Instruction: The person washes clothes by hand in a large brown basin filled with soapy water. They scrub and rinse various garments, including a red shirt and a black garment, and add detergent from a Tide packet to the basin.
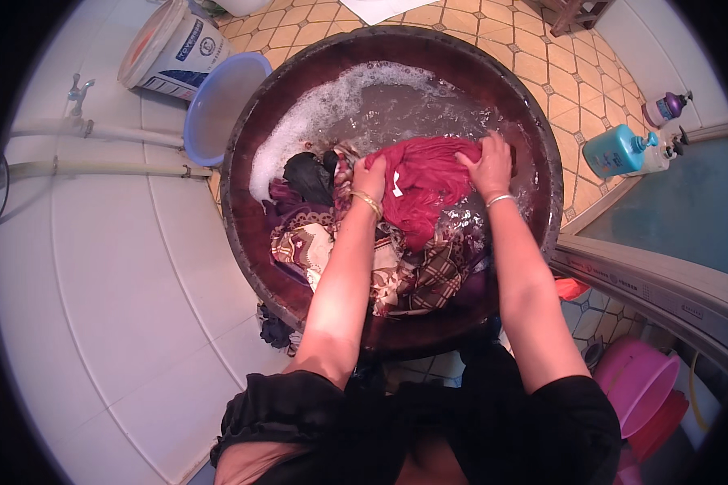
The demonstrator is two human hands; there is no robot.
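A wet red garment (428, 173) with a small white tag is stretched between my hands over soapy water (400, 112). My left hand (371, 179) grips its left side, and my right hand (491, 165) has hold of the right edge. Both are inside a large, round, dark reddish-brown tub (242, 212). Left of my left hand lies a black cloth (309, 177). Patterned cream-and-brown fabric (312, 242) and a brown plaid cloth (434, 276) are heaped nearest my body. White foam (321, 115) lines the tub's far left.
A blue basin (224, 109) and a white bucket (185, 51) stand left, near wall pipes (115, 133) with a tap (80, 94). Pump bottles, one turquoise (616, 151), are at right beside a door frame (643, 273). Pink basins (637, 382) sit lower right.
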